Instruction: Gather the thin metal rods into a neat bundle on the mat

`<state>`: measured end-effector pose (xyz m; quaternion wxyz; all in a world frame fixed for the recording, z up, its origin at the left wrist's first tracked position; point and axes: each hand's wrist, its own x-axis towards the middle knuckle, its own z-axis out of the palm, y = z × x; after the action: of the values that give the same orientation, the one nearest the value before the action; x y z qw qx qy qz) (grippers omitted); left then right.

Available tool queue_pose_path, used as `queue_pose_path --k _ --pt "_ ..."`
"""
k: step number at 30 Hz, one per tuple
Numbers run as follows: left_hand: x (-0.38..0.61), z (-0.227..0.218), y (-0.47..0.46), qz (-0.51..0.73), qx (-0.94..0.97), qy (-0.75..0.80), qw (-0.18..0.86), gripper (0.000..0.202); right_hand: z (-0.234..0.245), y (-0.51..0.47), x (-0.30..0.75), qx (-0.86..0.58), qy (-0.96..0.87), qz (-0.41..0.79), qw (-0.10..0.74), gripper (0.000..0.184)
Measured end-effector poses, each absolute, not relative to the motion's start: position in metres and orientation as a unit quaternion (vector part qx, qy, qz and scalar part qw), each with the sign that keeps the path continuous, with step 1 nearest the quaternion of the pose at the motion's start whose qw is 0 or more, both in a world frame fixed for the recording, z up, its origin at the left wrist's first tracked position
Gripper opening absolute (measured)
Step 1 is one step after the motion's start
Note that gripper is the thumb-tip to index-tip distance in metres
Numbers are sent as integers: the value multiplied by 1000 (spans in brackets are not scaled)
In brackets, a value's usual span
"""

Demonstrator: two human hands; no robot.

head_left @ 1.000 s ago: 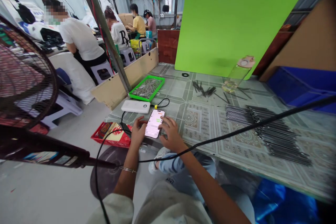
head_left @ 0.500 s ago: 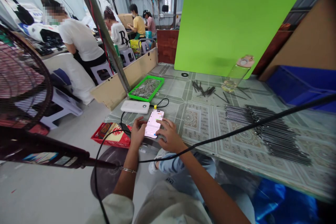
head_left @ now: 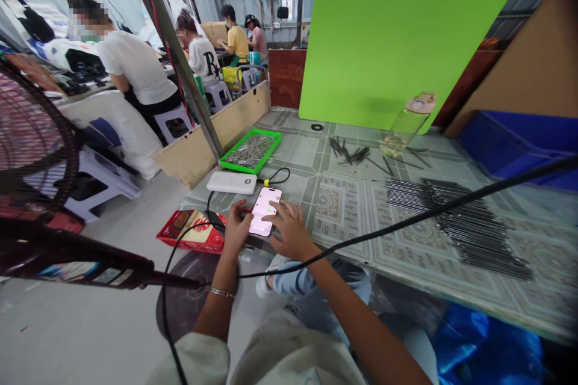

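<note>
A smartphone (head_left: 264, 212) with a lit pinkish screen lies at the front edge of the table, tilted slightly to the right. Along its left side, my left hand (head_left: 237, 224) is curled, thumb over the lower screen; its other fingers are partly hidden. My right hand (head_left: 291, 230) reaches over the phone's right side with fingers apart, the tips over the screen. Just behind the phone sits a white power bank (head_left: 232, 182) with a short black cable (head_left: 283, 175) beside it.
A green tray (head_left: 238, 169) holds many thin metal pieces. Dark rods (head_left: 483, 234) lie in rows at right, near a bottle (head_left: 401, 132) and a blue bin (head_left: 519, 147). A black cord (head_left: 361, 242) crosses the view above my right forearm. A fan (head_left: 38, 144) stands left; several people sit beyond.
The picture on the phone screen has changed. My right fingers have shifted slightly over the screen, while my left hand stays almost where it was.
</note>
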<state>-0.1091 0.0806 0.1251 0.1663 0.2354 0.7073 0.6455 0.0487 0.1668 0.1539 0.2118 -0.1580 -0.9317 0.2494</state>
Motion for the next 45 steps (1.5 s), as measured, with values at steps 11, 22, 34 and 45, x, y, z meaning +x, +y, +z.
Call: queue_pose_path --k 11,22,34,45 --pt "-110 123 80 625 252 724 151 56 157 166 49 -168 -930 259 198 47" --pt "-108 125 81 649 220 707 173 51 148 170 50 -154 -915 272 254 26" --pt "-109 126 81 641 218 714 179 53 151 163 72 -123 -846 323 405 22" --pt "-66 178 67 473 400 772 -143 41 -15 95 311 -502 -780 151 341 34"
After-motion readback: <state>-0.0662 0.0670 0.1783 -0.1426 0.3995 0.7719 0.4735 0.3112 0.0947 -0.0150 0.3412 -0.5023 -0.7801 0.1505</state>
